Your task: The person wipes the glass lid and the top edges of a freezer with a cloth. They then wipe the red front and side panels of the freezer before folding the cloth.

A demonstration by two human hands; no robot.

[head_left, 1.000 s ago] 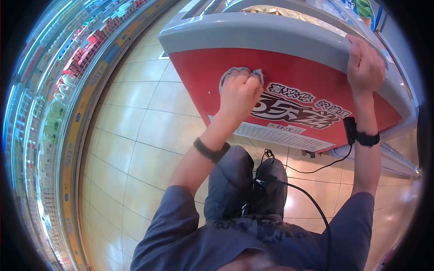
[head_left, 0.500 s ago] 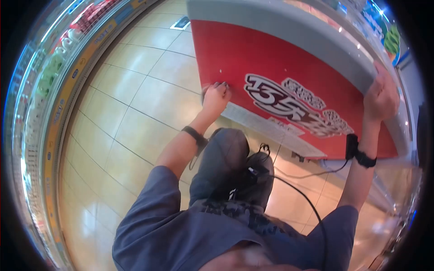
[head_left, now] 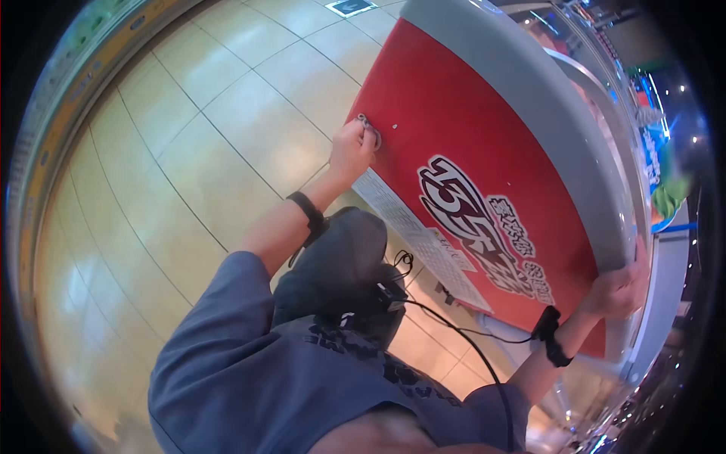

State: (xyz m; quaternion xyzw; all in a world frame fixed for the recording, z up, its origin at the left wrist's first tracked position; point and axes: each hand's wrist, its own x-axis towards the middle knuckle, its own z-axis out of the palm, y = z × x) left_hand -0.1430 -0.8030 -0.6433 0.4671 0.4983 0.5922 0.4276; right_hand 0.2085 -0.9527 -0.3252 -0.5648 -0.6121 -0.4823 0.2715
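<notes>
A chest freezer (head_left: 473, 98) with a red front and a grey rim stands before me, printed with large white-and-black lettering. At the left end of the red front is my left hand (head_left: 353, 151), its fingers closed on a small silvery metal piece (head_left: 375, 139), which looks like a key ring; how it meets the panel is hidden. My right hand (head_left: 616, 293) rests round the grey rim at the freezer's right end, fingers curled over the edge. Both wrists wear black straps, the right one with a black box and cable.
Yellowish floor tiles (head_left: 219, 151) run to the left, past a curved shelf edge (head_left: 76, 94). A white grille (head_left: 423, 238) lines the freezer's bottom. My bent knees (head_left: 340, 250) are close to it. A black cable (head_left: 469, 340) crosses my lap.
The view has turned, so the freezer now slants more steeply down to the right. Both hands stay at its two ends; the metal piece in my left hand shows more clearly.
</notes>
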